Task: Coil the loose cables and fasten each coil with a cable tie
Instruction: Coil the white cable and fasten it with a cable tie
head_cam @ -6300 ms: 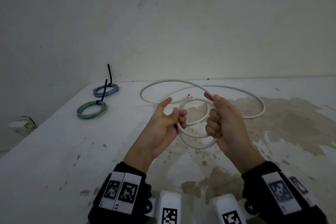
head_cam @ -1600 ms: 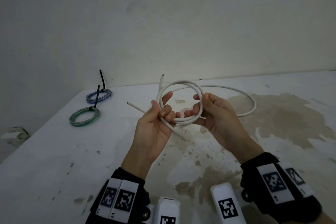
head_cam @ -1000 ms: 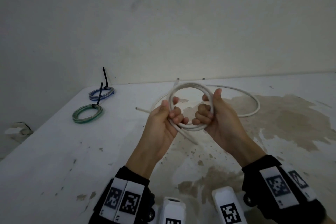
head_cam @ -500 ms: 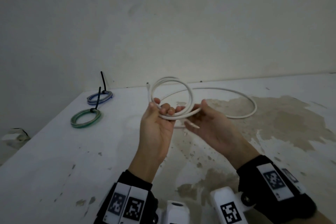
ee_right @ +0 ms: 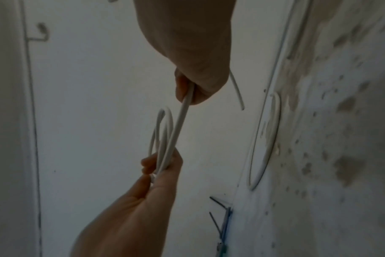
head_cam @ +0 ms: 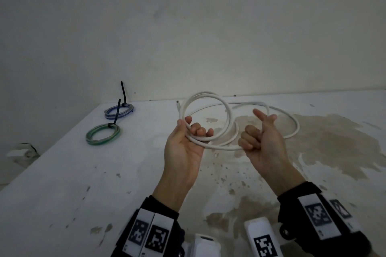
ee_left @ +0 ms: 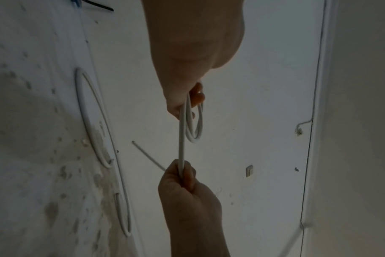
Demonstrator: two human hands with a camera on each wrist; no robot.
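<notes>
My left hand (head_cam: 189,129) grips a small coil of white cable (head_cam: 208,98) at its lower edge, loops standing up above the fingers. One strand (head_cam: 221,147) runs from the coil to my right hand (head_cam: 255,136), whose curled fingers grip it while thumb and forefinger stick out. In the left wrist view the strand (ee_left: 181,139) stretches from my left hand (ee_left: 185,102) to my right hand (ee_left: 182,175), its free end (ee_left: 143,151) poking out beyond. The right wrist view shows the same strand (ee_right: 178,125). Another white cable (head_cam: 295,125) lies loose on the table behind.
A blue coil (head_cam: 119,108) and a green coil (head_cam: 103,134), each with a black tie (head_cam: 117,110) standing up, lie at the back left of the stained white table (head_cam: 83,183). The table's left edge drops away, and a wall rises right behind the table.
The white cable has been wound into a small coil. In the last half second my right hand slid right along a strand, away from the coil, which the left hand keeps.
</notes>
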